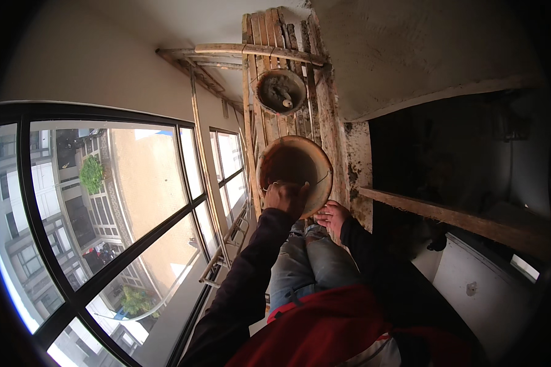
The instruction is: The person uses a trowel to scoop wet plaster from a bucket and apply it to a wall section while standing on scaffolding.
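A wide, rust-stained bucket (312, 159) with a thin wire handle sits before me on a scaffold of mud-spattered planks (273, 33). My left hand (286, 199) is closed at the bucket's near-left rim, its fingertips hidden inside. Just outside the near-right rim, my right hand (332, 215) has its fingers apart, touching or almost touching the bucket. Farther along the planks sits a smaller bucket (280, 92) holding grey mortar and a tool with a round handle end.
Framed windows (79, 285) line the left, beside thin poles (199, 153) and a ladder-like metal frame (223, 257). A crosswise board (218, 49) lies near the planks' far end. At right, a timber (447, 217) spans a dark opening above a white panel (471, 275).
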The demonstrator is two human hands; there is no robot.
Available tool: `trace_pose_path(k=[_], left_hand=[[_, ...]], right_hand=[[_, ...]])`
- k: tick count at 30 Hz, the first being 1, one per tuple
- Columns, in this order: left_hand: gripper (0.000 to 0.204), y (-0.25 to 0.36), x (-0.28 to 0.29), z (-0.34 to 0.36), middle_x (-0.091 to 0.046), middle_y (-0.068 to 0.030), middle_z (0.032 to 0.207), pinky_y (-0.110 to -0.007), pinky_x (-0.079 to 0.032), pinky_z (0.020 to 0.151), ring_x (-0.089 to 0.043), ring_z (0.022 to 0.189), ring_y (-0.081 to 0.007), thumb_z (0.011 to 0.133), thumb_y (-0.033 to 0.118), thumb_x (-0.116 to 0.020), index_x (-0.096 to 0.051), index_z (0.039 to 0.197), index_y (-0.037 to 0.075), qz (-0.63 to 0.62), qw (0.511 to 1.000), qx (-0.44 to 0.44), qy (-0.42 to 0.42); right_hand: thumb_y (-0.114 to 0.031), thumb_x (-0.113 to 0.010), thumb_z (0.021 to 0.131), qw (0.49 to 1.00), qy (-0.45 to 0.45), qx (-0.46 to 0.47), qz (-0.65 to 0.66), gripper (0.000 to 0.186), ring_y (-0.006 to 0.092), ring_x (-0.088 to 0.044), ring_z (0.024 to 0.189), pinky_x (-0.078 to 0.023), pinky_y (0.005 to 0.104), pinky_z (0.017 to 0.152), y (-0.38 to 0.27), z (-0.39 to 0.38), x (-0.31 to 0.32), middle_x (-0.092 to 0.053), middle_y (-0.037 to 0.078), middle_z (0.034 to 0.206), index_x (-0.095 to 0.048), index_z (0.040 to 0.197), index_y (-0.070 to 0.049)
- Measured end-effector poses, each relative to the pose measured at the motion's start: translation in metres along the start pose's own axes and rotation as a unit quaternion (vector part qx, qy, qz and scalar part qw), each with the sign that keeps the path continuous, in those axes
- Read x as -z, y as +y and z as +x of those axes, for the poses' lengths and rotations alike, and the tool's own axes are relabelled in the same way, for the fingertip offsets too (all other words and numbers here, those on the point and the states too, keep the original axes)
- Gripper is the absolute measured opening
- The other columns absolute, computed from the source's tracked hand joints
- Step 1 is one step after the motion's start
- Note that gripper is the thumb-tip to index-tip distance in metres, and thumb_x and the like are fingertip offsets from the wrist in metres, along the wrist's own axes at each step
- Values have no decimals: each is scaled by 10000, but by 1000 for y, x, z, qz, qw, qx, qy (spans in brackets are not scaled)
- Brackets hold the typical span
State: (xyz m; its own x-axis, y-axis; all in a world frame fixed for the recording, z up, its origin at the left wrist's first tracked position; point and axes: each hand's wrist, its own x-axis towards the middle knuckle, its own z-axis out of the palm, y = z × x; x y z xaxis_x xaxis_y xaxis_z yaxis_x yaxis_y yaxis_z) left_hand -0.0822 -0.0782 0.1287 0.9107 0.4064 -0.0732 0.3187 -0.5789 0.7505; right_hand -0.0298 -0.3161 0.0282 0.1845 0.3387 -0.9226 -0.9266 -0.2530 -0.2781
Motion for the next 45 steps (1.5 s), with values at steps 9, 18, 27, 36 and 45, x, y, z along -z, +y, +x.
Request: trace_pose_path(k=[9, 18, 27, 36, 45], left_hand=[[304, -61, -27, 62, -668, -186, 697, -484, -523, 632, -663, 670, -373, 875, 318, -650, -720, 716, 68, 33, 998, 42, -28], [342, -134, -55, 131, -683, -197, 760, -492, -521, 731, -659, 743, -395, 877, 357, -591, -731, 752, 71, -4, 987, 115, -109], [276, -167, -64, 192, -694, -186, 780, -470, -537, 737, -677, 762, -373, 848, 334, -624, -753, 822, 92, 43, 984, 113, -129], [334, -176, -55, 232, -710, -183, 851, -469, -530, 837, -680, 852, -377, 849, 397, -579, -765, 865, 120, 76, 960, 176, -203], [373, -178, -51, 247, -709, -180, 909, -473, -488, 887, -656, 931, -380, 866, 433, -559, -768, 880, 125, 79, 954, 190, -220]], right_hand=[[-283, -425, 1035, 993, 60, -53, 81, 334, 359, -563, 1144, -441, 511, 1031, -27, 106, -22, -571, 186, 1224, -462, 1279, -56], [-376, -371, 1061, 992, 89, -80, 30, 389, 322, -583, 1115, -471, 493, 1010, -53, 210, -42, -581, 166, 1174, -464, 1247, -48], [-347, -368, 1066, 990, 89, -104, 46, 347, 255, -604, 967, -497, 470, 952, -94, 236, -68, -589, 115, 1069, -460, 1259, -73], [-361, -405, 1049, 986, 99, -109, 84, 256, 218, -625, 763, -534, 434, 765, -109, 247, -80, -626, 56, 849, -513, 1133, -145], [-349, -432, 1044, 980, 118, -121, 102, 292, 213, -588, 789, -526, 443, 843, -131, 232, -99, -574, 66, 861, -539, 1018, -78]])
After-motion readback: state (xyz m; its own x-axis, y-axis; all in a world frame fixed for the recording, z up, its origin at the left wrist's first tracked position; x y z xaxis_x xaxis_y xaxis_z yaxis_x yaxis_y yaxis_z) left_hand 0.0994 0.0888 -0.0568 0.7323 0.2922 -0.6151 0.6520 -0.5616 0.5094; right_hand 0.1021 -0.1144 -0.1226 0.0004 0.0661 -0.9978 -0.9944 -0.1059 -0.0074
